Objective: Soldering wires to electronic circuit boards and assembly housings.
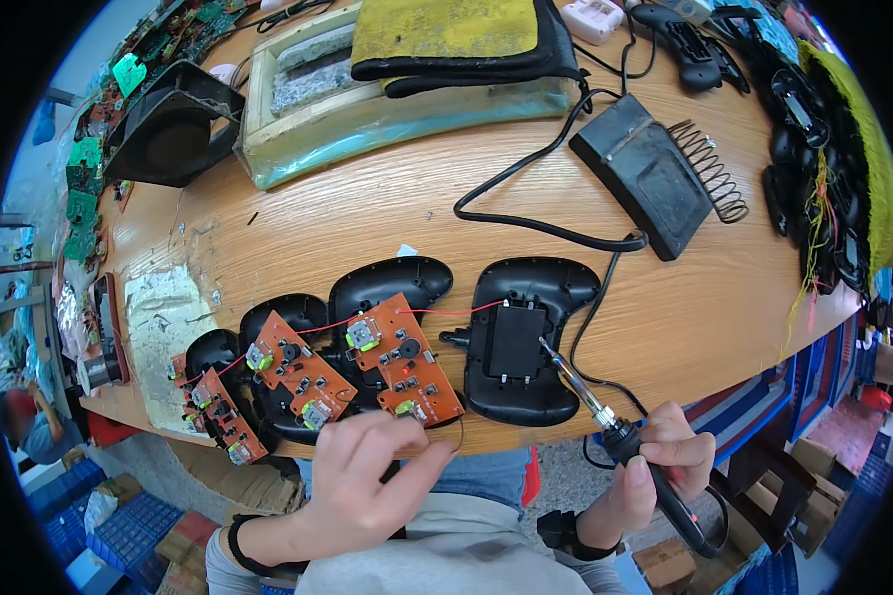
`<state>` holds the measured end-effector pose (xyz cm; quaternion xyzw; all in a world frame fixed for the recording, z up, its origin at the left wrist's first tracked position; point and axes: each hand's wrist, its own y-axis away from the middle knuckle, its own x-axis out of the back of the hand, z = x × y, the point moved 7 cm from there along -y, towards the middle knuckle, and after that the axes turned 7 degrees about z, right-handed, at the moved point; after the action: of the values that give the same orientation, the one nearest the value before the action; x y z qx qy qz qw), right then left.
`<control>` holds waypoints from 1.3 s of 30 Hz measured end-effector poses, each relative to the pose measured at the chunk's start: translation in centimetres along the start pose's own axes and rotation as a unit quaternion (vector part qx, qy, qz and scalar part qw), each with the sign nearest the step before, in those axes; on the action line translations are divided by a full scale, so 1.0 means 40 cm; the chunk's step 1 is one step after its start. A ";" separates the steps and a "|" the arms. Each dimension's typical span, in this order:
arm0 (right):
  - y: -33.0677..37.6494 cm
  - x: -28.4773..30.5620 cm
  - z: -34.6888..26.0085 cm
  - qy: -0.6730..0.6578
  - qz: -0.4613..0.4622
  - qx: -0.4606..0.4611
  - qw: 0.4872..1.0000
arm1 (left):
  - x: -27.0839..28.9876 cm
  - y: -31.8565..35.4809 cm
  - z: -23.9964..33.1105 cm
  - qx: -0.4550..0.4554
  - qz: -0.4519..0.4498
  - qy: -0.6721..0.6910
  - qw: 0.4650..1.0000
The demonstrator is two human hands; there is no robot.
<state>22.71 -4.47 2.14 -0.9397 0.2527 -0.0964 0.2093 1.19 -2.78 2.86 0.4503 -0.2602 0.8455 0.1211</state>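
My right hand [665, 461] is closed round the dark handle of a soldering iron [590, 402]. Its tip is beside the right edge of a black battery box [518, 340] in the rightmost black game controller shell [491, 397]. With fingertips pinched together, my left hand [372, 476] holds a thin dark wire [460, 433] at the lower right corner of an orange circuit board [407, 362]. That board lies over another controller shell [392, 281]. A red wire [456, 311] runs from the board to the battery box. Further left, a second orange board [298, 372] lies over its shell.
A black soldering iron stand [645, 174] with a coiled spring is at the back right, its cable looping across the table. Behind sits a wooden tray [407, 139] with a yellow cloth [446, 40]. A black fan [174, 129] and green boards [82, 203] are at left; black shells [804, 159] pile at right.
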 end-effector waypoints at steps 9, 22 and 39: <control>0.007 0.026 0.005 -0.007 0.029 0.004 1.000 | 0.000 -0.082 -0.011 0.081 -0.065 0.197 0.975; 0.009 0.038 0.026 -0.005 0.049 -0.011 0.999 | -0.055 -0.114 0.062 -0.172 -0.234 0.115 0.950; 0.020 0.050 0.029 -0.001 0.052 -0.021 0.998 | -0.068 -0.158 -0.016 0.078 -0.187 0.321 0.925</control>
<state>24.40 -5.73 0.91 -0.9296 0.3030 -0.0787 0.1943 5.06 2.93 2.43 0.2034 -0.0514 0.9244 0.3184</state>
